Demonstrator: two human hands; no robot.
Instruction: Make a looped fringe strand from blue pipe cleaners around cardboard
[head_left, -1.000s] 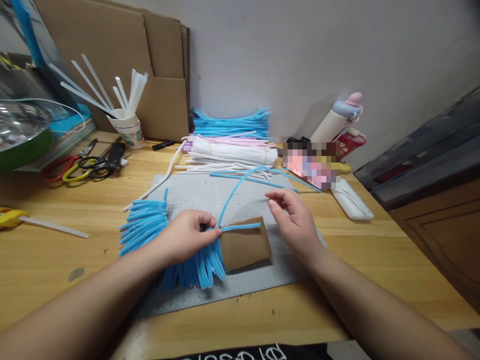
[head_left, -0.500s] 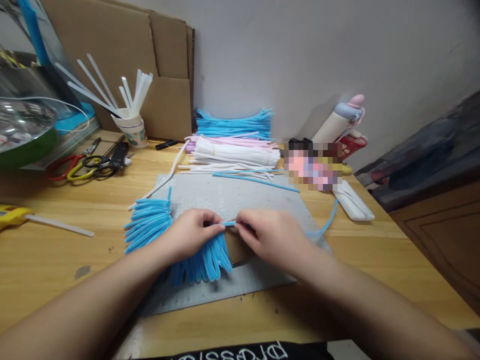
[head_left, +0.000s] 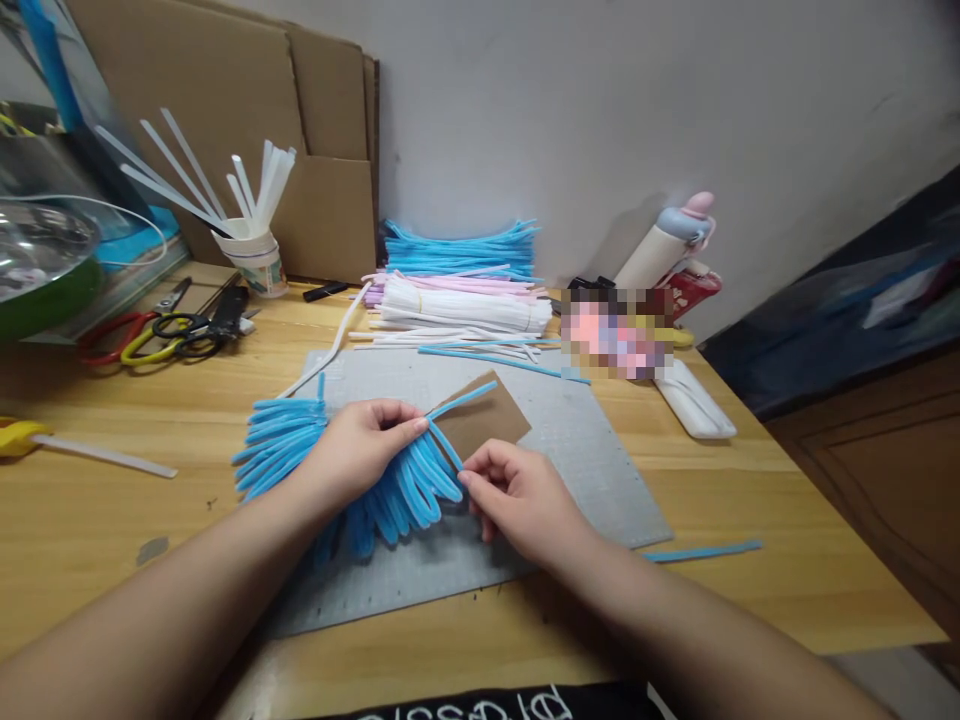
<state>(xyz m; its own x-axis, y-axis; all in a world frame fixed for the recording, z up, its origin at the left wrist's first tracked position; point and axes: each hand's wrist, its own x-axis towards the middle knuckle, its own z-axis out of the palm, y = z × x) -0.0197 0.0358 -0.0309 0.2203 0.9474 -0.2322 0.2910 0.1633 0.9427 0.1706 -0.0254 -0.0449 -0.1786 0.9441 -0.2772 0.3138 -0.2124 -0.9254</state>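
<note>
My left hand [head_left: 375, 437] pinches the top of a row of looped blue pipe cleaners [head_left: 409, 490], thumb and fingertips together. A straight blue end [head_left: 469, 398] juts up and right from this pinch. Between thumb and index finger, my right hand [head_left: 517, 490] grips a blue pipe cleaner strand [head_left: 448, 450] that slants down from the left hand. More loops fan out left of my left wrist, which hides part of the row. Behind the strand lies a brown cardboard piece [head_left: 487, 415]. A blue length [head_left: 705, 552] emerges beyond my right forearm; its link to the held strand is hidden.
Under the work is a grey cutting mat [head_left: 592, 470]. Bundles of white pipe cleaners [head_left: 465, 305] and blue pipe cleaners [head_left: 461, 250] lie behind it. Scissors [head_left: 161, 330], a cup of white sticks [head_left: 255, 260] and a yellow-handled tool [head_left: 105, 455] are leftward; a bottle [head_left: 656, 245] stands right.
My right hand has moved down and toward me, drawing the strand downward from my left hand. The straight end and cardboard now show. The blue length at right has swung lower.
</note>
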